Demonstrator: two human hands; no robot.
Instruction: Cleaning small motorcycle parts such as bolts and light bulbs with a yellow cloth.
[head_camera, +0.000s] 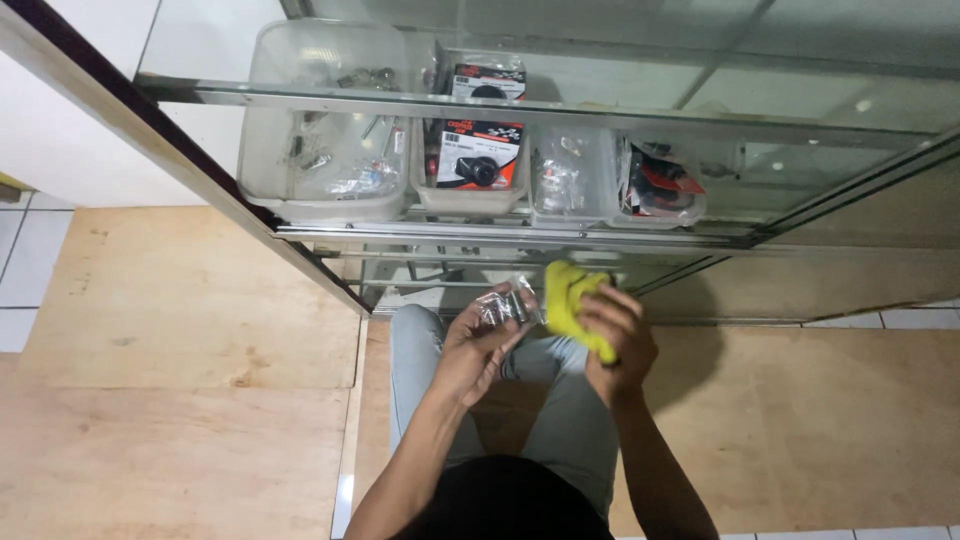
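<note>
Small clear bag (505, 305) of metal parts is pinched in left hand (478, 345), fingers closed around its lower edge, bag held up just past knee level. Yellow cloth (572, 300) is bunched in right hand (617, 335), fist closed on it, cloth touching the bag at its 3 o'clock side. Both are held over the lap, jeans (560, 420) seen below.

Step in hand, as judged: the bag is being wiped with the cloth, mid-stroke. How clean the bag is cannot be told; glare hides its surface.

At 12 o'clock from the hands, a glass cabinet (560, 110) is seen, shelf loaded. From 10 to 1 o'clock: clear bin (320, 180) with loose hardware, tub (478, 195) with a red-and-black carded pack (480, 155), a smaller clear tub (570, 180) with bagged bits, and a red-black packed part (660, 190) at the far end. Plywood floor (180, 330) lies at 9 o'clock.

Next move, as judged: a firm pinch is needed on the left so the bag is not dragged by the cloth, and light pressure on the right, since thin film tears easily over metal edges. The bag would need turning for the rear face to be reached.
</note>
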